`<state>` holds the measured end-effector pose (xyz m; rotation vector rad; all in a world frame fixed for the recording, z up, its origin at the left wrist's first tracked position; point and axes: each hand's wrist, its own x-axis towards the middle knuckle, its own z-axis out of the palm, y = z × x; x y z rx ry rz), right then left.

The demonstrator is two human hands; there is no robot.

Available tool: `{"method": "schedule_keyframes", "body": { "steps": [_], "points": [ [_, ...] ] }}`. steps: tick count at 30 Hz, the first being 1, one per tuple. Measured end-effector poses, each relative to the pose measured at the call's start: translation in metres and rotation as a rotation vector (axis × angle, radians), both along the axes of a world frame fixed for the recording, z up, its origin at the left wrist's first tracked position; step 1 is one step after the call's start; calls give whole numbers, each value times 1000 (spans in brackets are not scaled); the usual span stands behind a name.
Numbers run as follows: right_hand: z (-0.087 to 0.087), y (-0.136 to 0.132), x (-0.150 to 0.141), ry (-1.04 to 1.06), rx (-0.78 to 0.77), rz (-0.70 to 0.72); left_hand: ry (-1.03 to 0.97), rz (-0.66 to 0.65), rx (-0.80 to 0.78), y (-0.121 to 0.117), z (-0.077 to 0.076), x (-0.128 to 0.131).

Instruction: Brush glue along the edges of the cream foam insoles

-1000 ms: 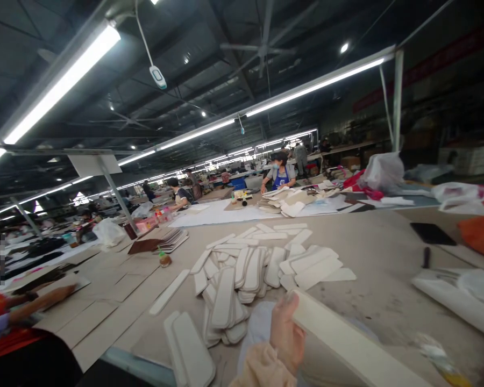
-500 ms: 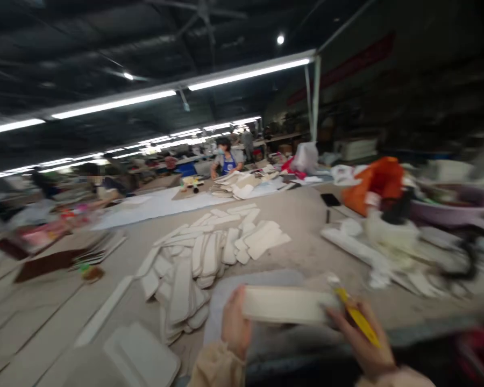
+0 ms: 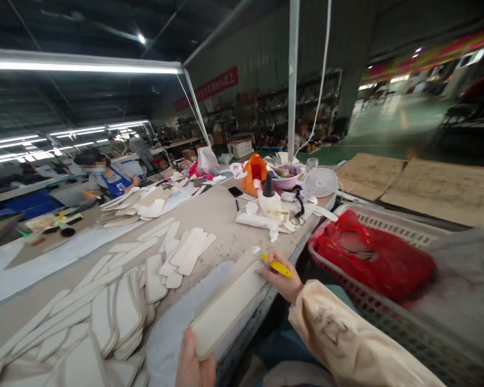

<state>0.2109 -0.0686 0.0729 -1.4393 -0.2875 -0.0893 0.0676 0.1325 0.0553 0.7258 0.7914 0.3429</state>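
Observation:
A long cream-white strip-shaped piece [image 3: 229, 309] is held over the near edge of the table. My left hand [image 3: 194, 359] grips its near end, thumb on top. At its far end is my right hand [image 3: 281, 278], whose fingers are closed round a yellow-handled brush [image 3: 280, 266] with whitish stuff on its tip; the thumb also touches the strip. Beneath the strip lies a pale grey sheet [image 3: 181, 306]. Many similar white pieces [image 3: 116, 312] are heaped to the left, with a smaller group [image 3: 191, 250] fanned out farther back.
Right of the table stands a white plastic basket [image 3: 403, 226] with a red bag [image 3: 371, 258] in it. A dark-capped bottle [image 3: 269, 201], orange bag [image 3: 253, 174], white fan [image 3: 320, 181] and black phone [image 3: 235, 192] are at the back. A person in a blue apron [image 3: 119, 183] sits across the table.
My view has swung to the right, bringing the basket and fan into sight. The strip, level before, now slants from near left to far right. Both hands still hold it.

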Motion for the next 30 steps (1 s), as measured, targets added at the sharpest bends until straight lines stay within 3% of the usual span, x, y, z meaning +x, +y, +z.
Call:
{"method": "schedule_keyframes", "body": {
  "steps": [5, 10, 14, 21, 30],
  "points": [
    [14, -4, 4, -32, 0, 13, -79, 51, -59, -16, 18, -7],
    [22, -8, 9, -23, 21, 17, -211, 17, -35, -22, 11, -11],
    [28, -16, 15, -30, 22, 32, -226, -89, -42, -26, 6, -11],
    [33, -27, 28, 44, 117, -54, 27, -334, 55, -41, 18, -14],
    [32, -32, 48, -42, 175, -28, 125, -394, 115, -49, -7, -11]
  ]
}}
